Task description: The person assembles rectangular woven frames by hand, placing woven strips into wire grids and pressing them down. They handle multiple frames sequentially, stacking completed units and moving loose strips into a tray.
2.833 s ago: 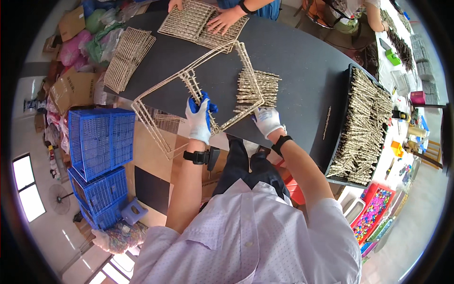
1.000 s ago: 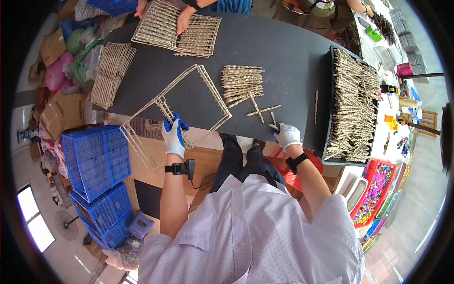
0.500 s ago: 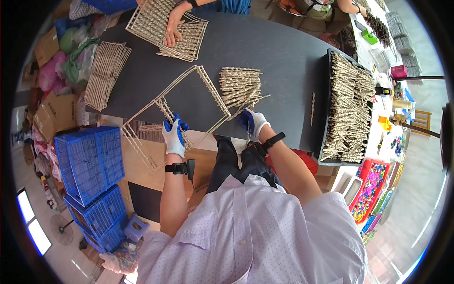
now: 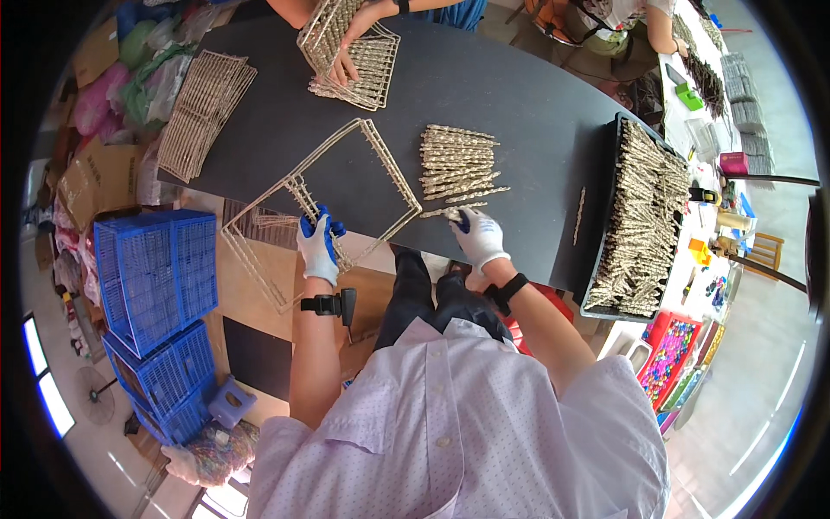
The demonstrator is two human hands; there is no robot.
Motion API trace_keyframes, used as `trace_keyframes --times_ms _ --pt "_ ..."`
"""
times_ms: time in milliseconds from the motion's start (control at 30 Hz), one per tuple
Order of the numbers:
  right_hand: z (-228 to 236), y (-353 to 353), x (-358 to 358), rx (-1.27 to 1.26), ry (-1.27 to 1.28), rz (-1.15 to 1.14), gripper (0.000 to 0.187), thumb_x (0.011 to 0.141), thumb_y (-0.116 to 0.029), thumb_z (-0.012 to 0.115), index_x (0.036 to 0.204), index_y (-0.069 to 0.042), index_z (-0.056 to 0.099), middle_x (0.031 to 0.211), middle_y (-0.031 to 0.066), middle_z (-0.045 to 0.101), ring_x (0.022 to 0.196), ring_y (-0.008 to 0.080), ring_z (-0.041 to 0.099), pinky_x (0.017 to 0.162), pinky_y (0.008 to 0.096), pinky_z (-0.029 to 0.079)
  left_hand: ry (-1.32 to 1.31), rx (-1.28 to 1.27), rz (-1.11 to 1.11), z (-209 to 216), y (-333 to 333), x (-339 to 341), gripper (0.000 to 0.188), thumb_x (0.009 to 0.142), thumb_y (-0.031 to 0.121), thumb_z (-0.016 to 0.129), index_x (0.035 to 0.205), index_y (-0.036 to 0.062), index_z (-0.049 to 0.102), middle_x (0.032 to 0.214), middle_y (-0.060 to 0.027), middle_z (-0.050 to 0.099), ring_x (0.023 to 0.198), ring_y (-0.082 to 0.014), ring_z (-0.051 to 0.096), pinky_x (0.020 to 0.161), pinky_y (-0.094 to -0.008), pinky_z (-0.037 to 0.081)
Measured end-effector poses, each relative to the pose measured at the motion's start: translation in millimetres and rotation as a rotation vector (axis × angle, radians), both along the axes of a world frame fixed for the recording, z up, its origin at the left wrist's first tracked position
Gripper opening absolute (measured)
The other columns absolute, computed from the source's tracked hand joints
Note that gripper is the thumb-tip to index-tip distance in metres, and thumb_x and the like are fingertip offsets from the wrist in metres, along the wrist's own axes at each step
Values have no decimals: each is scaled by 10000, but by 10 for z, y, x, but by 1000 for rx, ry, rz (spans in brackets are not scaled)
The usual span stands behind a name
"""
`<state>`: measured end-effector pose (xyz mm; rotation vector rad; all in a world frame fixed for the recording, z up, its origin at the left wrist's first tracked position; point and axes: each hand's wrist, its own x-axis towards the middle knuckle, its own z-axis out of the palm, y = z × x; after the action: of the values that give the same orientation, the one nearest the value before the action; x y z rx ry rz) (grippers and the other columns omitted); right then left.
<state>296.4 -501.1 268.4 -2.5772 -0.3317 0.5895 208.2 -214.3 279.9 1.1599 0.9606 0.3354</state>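
My left hand (image 4: 319, 246), in a white glove with blue palm and fingers, is closed around the inner bars of an open rectangular frame (image 4: 392, 164) of pale gold rods. The frame is tilted and reaches past the table's near edge. My gloved right hand (image 4: 481, 237) is at the near edge, its fingertips closed on a short twisted gold stick (image 4: 443, 211) near the frame's right corner. Just beyond that hand lies a pile of similar sticks (image 4: 458, 163), roughly side by side, with a couple of loose ones at its near end.
A black tray (image 4: 598, 233) full of sticks stands at the right, with a lone stick (image 4: 579, 216) beside it. Stacked gold racks (image 4: 203, 117) lie far left. Across the table, another person's hand (image 4: 350, 56) handles racks. Blue crates (image 4: 156, 277) stand left of the dark table (image 4: 527, 112).
My right hand has moved slightly right and onto the near end of the stick pile. My left hand holds the frame almost still. The other person's rack has tilted more upright.
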Motion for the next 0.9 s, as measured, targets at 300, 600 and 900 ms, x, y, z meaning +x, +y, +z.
trace_keyframes --times_ms 300,600,900 --pt "34 -10 330 -303 -316 361 505 825 -379 658 1254 -147 528 1207 90 556 1151 278 505 949 472 381 23 19 9 -58 37 -165 180 892 66 610 1065 33 572 839 -38 585 626 -141 601 580 -284 544" --pt "-221 -155 935 -196 -101 -391 394 887 -449 540 1084 -113 606 936 172 690 895 368 653 770 457 504 13 14 15 -19 -50 -159 172 882 27 606 1051 20 581 838 -49 598 600 -159 607 554 -290 544" --pt "-311 -603 873 41 -134 -601 383 858 -444 590 1031 -109 662 943 168 690 904 365 652 793 440 503 42 40 -69 20 -94 -161 194 880 62 637 1059 27 572 816 -28 587 631 -108 569 549 -256 486"
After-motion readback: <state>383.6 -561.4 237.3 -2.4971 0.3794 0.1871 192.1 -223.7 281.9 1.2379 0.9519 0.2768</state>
